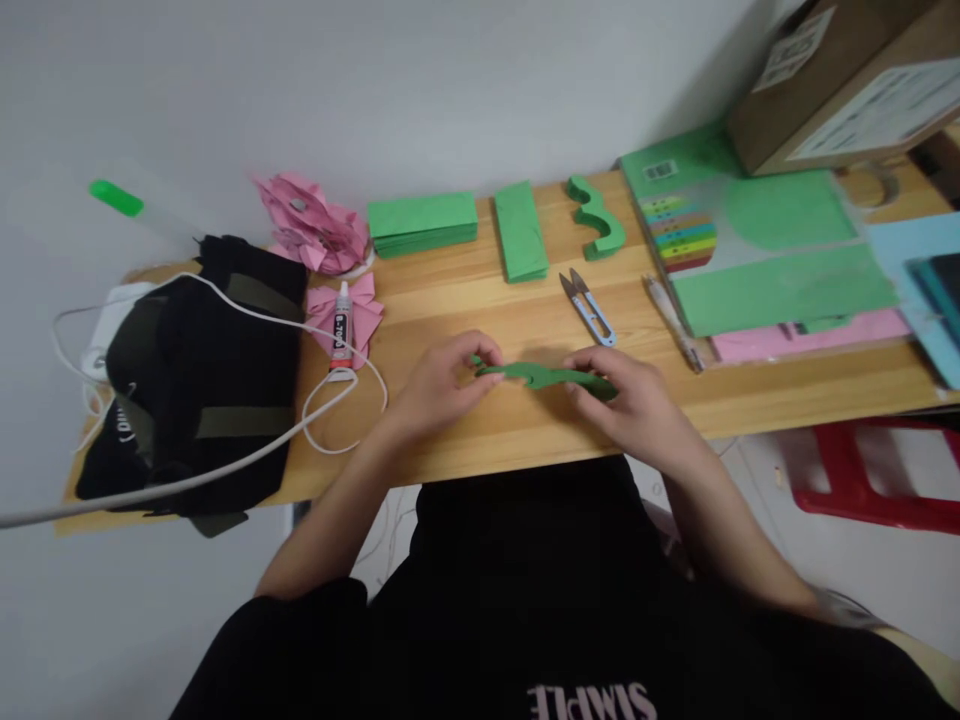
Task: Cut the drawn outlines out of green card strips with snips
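Wooden table (442, 310), a green strip (541, 376) held over its near half.
Strip thin, wavy, seen nearly edge-on; long axis left to right, an end toward each side. Left hand (450, 382) and right hand (631, 398) pinch it, thumbs closed against fingers. Snips (595, 309) beyond.

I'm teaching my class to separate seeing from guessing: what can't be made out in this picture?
Head view, hidden: parts of the green piece, covered by the left hand and right hand.
Head view, cut off: the cardboard box, by the top and right edges.
Head view, cut off: the red object, by the right edge.
Head view, too small: the fine print on the tube.
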A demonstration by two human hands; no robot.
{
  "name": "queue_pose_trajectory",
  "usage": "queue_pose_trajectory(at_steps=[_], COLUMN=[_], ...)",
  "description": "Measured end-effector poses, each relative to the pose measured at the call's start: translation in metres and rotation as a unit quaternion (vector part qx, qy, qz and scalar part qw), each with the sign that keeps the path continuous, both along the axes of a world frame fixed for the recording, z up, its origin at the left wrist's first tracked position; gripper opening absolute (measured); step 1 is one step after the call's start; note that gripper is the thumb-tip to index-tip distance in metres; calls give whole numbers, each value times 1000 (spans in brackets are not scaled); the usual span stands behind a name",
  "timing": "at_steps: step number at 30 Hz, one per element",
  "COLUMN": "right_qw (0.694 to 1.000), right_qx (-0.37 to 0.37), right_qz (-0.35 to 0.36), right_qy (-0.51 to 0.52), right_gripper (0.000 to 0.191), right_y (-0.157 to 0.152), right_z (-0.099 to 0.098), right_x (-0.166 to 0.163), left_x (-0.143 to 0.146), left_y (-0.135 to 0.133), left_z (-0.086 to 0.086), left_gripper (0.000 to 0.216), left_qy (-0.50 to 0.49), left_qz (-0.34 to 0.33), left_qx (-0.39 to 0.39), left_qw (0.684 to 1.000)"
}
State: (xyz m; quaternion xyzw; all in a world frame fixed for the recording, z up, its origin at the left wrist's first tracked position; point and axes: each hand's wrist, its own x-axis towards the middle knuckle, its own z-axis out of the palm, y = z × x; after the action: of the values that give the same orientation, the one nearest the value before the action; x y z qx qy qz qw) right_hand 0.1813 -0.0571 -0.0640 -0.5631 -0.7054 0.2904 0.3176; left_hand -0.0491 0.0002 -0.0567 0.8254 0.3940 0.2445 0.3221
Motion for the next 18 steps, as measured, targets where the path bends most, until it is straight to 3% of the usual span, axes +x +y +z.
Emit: queue_pose_trajectory(at_steps=[7,18], right_qw=[998,999], right_qx=[-4,-1], right_qz=[66,54], right_qy=[-12,6], right_gripper=[15,17], right_y=[6,6], right_z=[-16,-20], right_x=[-1,10], left_x=[3,4], left_y=[-34,-39], left_z=[-37,-41], left_gripper=[15,16], left_qy=[65,100], left_qz=[20,27], left_qx=[49,124], left_qw=[996,987])
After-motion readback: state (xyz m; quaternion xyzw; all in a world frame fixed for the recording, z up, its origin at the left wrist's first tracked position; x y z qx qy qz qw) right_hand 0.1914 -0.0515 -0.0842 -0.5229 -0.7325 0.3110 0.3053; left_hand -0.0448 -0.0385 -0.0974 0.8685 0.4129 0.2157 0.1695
